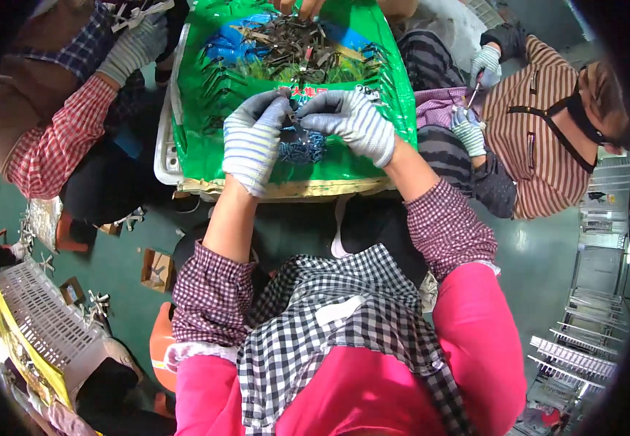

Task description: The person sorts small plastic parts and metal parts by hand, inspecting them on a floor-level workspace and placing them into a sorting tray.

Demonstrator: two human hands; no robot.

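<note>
My left hand (254, 138), in a white-and-blue striped glove with grey fingertips, is closed in a pinch over the near part of the green plastic sheet (191, 94). Facing it, my right hand (355, 122), gloved alike, pinches too. The fingertips almost meet, and whatever small piece they hold is too small to name. Just under them lies a small heap of blue pieces (302, 147). A larger pile of dark, thin parts (289, 47) sits farther back. Similar dark parts (217, 83) are lined up along the sheet's left side, and more dark parts (382, 69) along its right.
A co-worker's gloved hand (137, 47) holds pale metal parts at the left. On the right, another person's gloved hands (471, 131) work with a thin tool. Bare fingers (297, 7) reach in at the far edge. A white crate (46, 312) stands lower left; a cardboard box (156, 269) sits on the floor.
</note>
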